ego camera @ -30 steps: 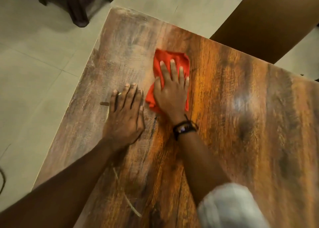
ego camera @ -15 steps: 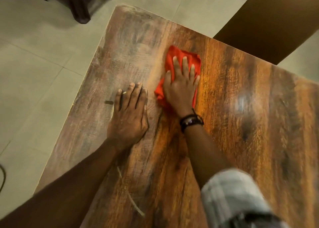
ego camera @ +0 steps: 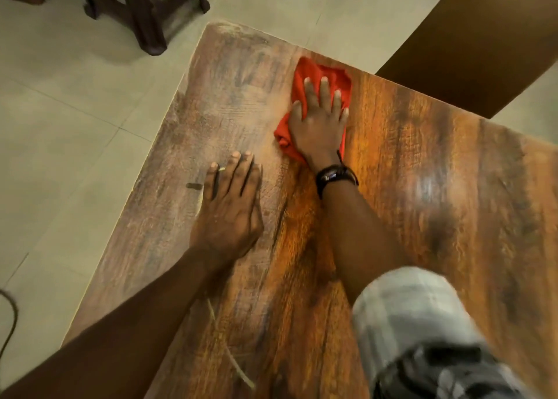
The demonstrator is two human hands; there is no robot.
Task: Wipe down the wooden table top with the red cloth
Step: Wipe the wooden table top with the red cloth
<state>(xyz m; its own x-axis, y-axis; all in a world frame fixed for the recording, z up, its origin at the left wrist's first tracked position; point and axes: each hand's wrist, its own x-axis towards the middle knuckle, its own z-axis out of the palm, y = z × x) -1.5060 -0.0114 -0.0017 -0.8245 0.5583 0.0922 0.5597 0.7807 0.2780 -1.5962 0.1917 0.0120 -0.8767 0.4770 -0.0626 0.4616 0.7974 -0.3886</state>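
Wooden table (ego camera: 407, 217), brown and strongly grained, seen from above with one corner pointing away. Left strip of its top dull, greyish and dusty-looking; middle and right part a warmer, glossier orange-brown with a pale glare patch. A thin pale streak, possibly a scratch or a bit of straw, low on the top. Red cloth (ego camera: 305, 75), crumpled and bunched, lying flat against the table top close to the far edge, right of the far corner, at the border of dull and glossy wood. Mostly covered from above, red folds showing at its far end and left side.
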